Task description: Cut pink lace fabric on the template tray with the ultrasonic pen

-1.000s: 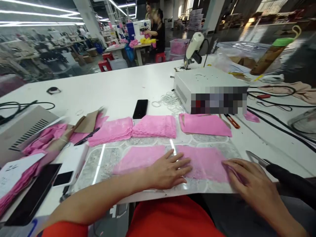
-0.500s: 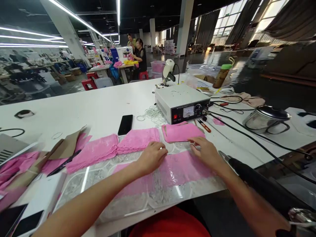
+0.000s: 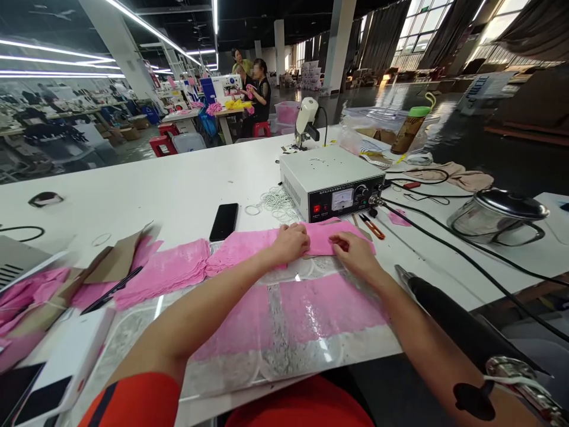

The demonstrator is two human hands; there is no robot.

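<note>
My left hand (image 3: 291, 242) has its fingers curled at the left edge of a pink fabric piece (image 3: 320, 236), which lies on top of a small pile in front of the metal box. At the near right part of that piece is my right hand (image 3: 354, 252), thumb and forefinger drawn together on it; the exact grip is partly hidden. Left of my left hand lie two stacks of pink fabric pieces (image 3: 166, 267). Closer to me, two pink pieces (image 3: 329, 305) lie flat, side by side, on the glossy patterned mat (image 3: 231, 376).
Behind the pile stands a control box (image 3: 331, 178) with a dial. Nearby are a black phone (image 3: 224, 221), elastic loops (image 3: 279, 203) and orange-handled snips (image 3: 372, 227). A black handheld tool (image 3: 448, 314) with a cable lies beside my right forearm. A lidded glass jar (image 3: 493, 219) stands right.
Both hands have moved away from the flat pieces on the mat to the pink pile by the box. My left hand travelled farther, and the right-hand fingers have drawn closer together.
</note>
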